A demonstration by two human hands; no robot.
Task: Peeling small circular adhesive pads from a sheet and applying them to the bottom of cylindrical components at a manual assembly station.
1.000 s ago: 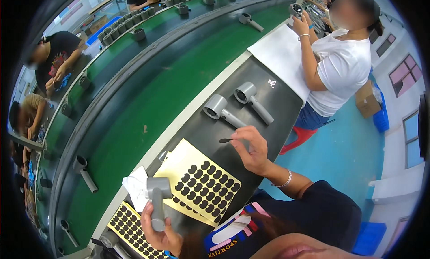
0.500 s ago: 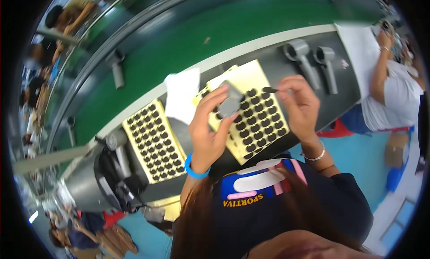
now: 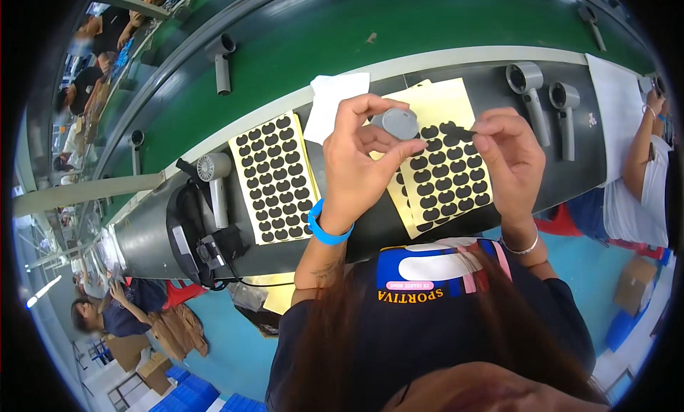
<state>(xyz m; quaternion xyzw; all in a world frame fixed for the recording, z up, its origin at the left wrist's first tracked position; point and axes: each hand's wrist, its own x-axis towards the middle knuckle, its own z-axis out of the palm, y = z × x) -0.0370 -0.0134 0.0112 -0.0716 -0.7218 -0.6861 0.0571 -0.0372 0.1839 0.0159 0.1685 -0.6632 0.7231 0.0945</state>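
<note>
My left hand point(image 3: 360, 155), with a blue band at its wrist, is closed on a grey part with a round flat end point(image 3: 400, 123). That end faces up, and fingers hide much of the rest. To the right, my right hand point(image 3: 514, 159) pinches a small black sticker point(image 3: 464, 133) between thumb and forefinger. Both hands are over a pale yellow sheet of black stickers point(image 3: 462, 102), which overlaps another sheet. A second sticker sheet point(image 3: 251, 230) lies further left, apart from my hands.
Two grey handheld fans point(image 3: 533, 98) point(image 3: 565, 113) lie on the dark table at right. Another fan point(image 3: 216, 188) and a black bag point(image 3: 185, 241) are at left. White paper point(image 3: 338, 98) lies behind the sheets. Beyond runs a green conveyor point(image 3: 306, 45) carrying fans. A co-worker point(image 3: 641, 163) sits at right.
The view has shifted, so the table appears further right. My left hand has turned the grey part, its round end now facing up more. My right hand still pinches the black sticker.
</note>
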